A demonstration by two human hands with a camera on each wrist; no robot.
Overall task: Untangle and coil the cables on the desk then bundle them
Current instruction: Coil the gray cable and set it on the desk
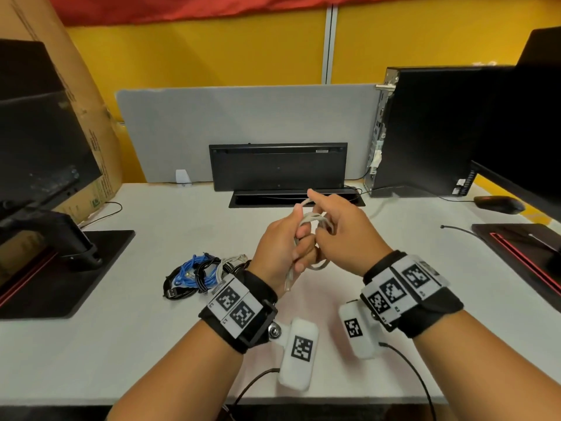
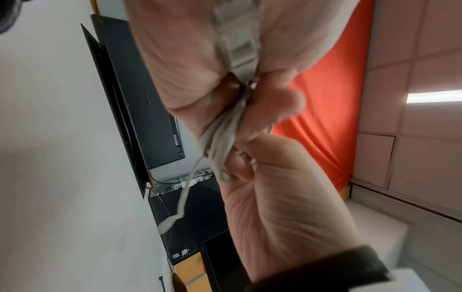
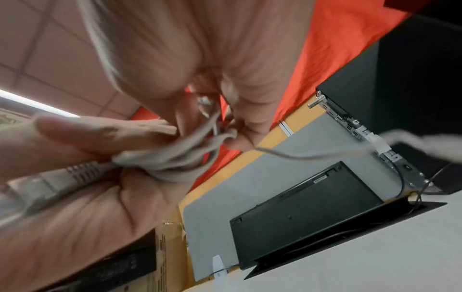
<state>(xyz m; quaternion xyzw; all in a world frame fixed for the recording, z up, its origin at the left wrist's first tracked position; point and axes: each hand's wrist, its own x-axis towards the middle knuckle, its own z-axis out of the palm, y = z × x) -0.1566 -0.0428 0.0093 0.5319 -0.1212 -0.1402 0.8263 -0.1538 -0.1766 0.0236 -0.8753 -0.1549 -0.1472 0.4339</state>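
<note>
Above desk (image 1: pixel 151 299), looped grey cable (image 1: pixel 315 221)

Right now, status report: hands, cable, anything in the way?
Left hand grips coiled grey network cable. Right hand pinches its loose strand, index finger out. Blue-and-black cable pile lies on white desk, left of the hands, apart from them.

Yellow wall (image 1: pixel 212 50), grey partition (image 1: pixel 243 117), white desk (image 1: pixel 151 329)
</note>
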